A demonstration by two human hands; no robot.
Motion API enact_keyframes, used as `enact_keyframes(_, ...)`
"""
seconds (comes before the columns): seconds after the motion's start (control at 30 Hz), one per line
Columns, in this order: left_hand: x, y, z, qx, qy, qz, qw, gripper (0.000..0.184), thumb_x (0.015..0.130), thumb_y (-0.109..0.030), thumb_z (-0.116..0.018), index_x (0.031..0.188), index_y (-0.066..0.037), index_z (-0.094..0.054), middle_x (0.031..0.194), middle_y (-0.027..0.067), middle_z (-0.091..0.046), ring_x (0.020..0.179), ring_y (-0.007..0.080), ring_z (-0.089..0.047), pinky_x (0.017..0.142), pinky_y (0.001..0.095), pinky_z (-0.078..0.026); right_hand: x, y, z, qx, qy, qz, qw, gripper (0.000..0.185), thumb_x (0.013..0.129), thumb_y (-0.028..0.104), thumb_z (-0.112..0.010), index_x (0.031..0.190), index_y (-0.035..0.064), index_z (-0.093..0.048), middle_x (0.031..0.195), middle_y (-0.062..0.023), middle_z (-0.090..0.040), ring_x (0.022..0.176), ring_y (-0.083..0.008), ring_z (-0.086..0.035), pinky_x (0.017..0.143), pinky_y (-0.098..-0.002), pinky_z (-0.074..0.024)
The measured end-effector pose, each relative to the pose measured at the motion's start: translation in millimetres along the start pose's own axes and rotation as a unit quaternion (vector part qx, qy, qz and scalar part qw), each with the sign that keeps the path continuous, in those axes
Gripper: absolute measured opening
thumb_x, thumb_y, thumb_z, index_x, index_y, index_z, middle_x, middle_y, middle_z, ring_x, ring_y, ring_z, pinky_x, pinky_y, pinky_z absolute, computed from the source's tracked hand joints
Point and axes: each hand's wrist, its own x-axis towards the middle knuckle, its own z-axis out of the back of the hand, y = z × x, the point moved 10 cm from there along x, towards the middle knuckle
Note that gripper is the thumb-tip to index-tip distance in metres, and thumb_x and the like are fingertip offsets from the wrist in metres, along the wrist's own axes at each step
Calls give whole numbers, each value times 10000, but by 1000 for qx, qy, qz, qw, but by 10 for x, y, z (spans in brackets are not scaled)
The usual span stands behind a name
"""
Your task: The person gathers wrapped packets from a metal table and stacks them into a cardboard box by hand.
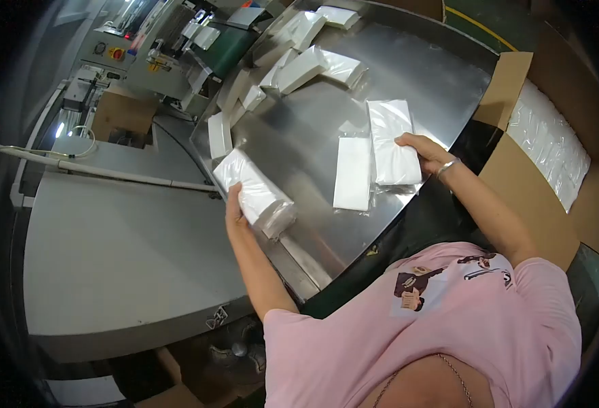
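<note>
My left hand (235,204) grips a white pack in clear plastic wrap (252,187) at the left edge of the metal table (435,68). Its thumb lies on top of the wrap; the other fingers are hidden beneath. On the right, my right hand (425,151) holds the near right side of another wrapped white pack (390,139), thumb on top. Just left of that one, a third white pack (352,173) lies on the metal, close against it. Several more wrapped packs (303,70) lie in a loose heap toward the far left of the table.
An open cardboard box (517,177) with rows of wrapped white packs (547,143) stands at the right. Beyond the table's far left corner, a green conveyor belt (228,47) carries packs from a machine (119,58). A grey machine cover (122,251) borders the left side.
</note>
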Motion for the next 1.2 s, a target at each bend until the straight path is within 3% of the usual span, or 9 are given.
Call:
enact_keyframes(0.13,119,61,277,131,-6,-11,991,503,787,-239,-603,1155,87,-498,1004,203,-616,873,318,-640,750,418,-547,18,-354,-299,7,56,-20,998,508,776,159,-649,1161,-106,-449,1027,-184,-615,886,-256,-654,765,-391,-561)
enact_keyframes(0.2,440,337,523,236,-78,-29,968,450,754,-230,-630,1043,110,-573,887,148,-638,741,237,-633,616,333,-497,208,-497,-336,-77,67,-22,995,513,779,174,-645,1169,-97,-452,1024,-183,-616,891,-251,-653,782,-385,-555)
enact_keyframes(0.37,147,487,-291,408,-41,-85,908,389,698,-283,-612,792,95,-624,697,76,-604,576,156,-545,505,308,-392,474,-405,-564,-278,54,4,959,684,726,237,-692,1201,-129,-364,1051,-187,-561,912,-195,-606,777,-336,-522)
enact_keyframes(0.4,205,576,-376,457,-18,-69,887,427,719,-300,-612,858,102,-631,803,142,-637,674,204,-615,641,309,-481,496,-391,-593,-305,34,18,952,708,714,256,-696,1202,-130,-358,1066,-194,-548,921,-203,-601,764,-339,-524)
enact_keyframes(0.53,-317,795,-933,336,-127,-136,923,601,756,-346,-594,1115,122,-477,1090,211,-548,973,240,-546,838,333,-430,674,-296,-560,-351,-34,52,934,801,670,320,-707,1214,-129,-329,1118,-217,-495,959,-236,-578,745,-341,-522)
enact_keyframes(0.57,-291,951,-1009,299,-63,-81,949,566,805,-324,-578,1162,46,-344,1205,218,-441,1059,241,-497,827,324,-449,607,-225,-569,-338,-26,44,940,793,674,314,-705,1216,-127,-329,1116,-215,-497,960,-237,-578,747,-342,-522)
enact_keyframes(0.83,-543,1027,-1491,139,67,-89,984,546,813,-228,-630,1200,17,-333,1155,181,-477,1052,252,-516,842,359,-474,488,-114,-362,-203,9,55,978,987,649,268,-759,1341,-79,-146,1195,-246,-439,958,-285,-588,764,-368,-533)
enact_keyframes(1.07,-451,715,-1082,2,107,28,994,485,805,-226,-637,1192,24,-486,1057,155,-607,932,262,-616,847,385,-499,458,-3,-214,-190,7,67,979,922,654,263,-756,1303,-88,-202,1129,-229,-488,945,-267,-592,733,-363,-541)
enact_keyframes(1.2,-217,863,-903,88,135,79,984,522,841,-281,-605,1230,31,-454,1112,169,-588,1019,273,-588,898,376,-482,580,-119,-167,-237,-11,59,970,910,643,298,-758,1266,-115,-239,1082,-222,-507,937,-257,-590,722,-348,-536)
